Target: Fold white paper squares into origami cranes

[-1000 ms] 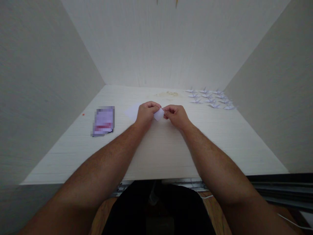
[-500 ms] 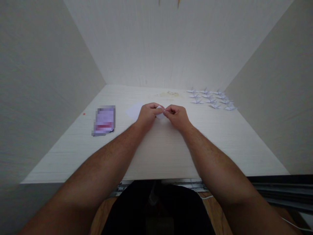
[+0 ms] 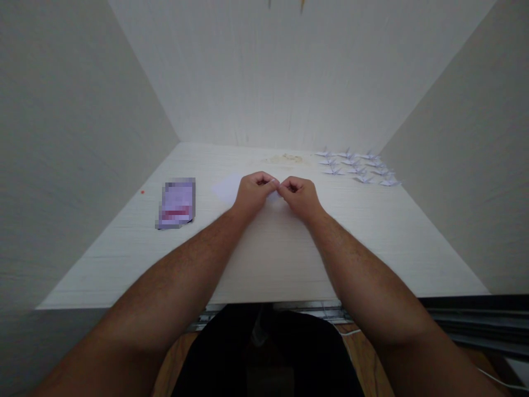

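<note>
Both hands meet over the table, fingertips together. My left hand point(image 3: 253, 192) is closed in a pinch on a small piece of folded white paper point(image 3: 274, 194), of which only a little shows below the fingertips. Thumb and forefinger of my right hand point(image 3: 302, 197) pinch the same paper from the other side. How the paper is folded is hidden by the fingers. White paper sheets point(image 3: 224, 188) lie flat just left of my left hand, partly covered by it. Several white folded paper cranes point(image 3: 351, 163) stand in rows at the back right.
A phone-like device with a pixelated purple screen point(image 3: 177, 203) lies on the left of the white table point(image 3: 264, 259). A small red dot point(image 3: 142, 192) is near the left edge. A yellowish stain point(image 3: 289, 159) marks the back. Pale walls point(image 3: 273, 82) enclose three sides.
My left fingers have shifted and curled, with the thumb now close against the right fingertips. Less of the folded paper shows between the hands. The cranes and the device stay put.
</note>
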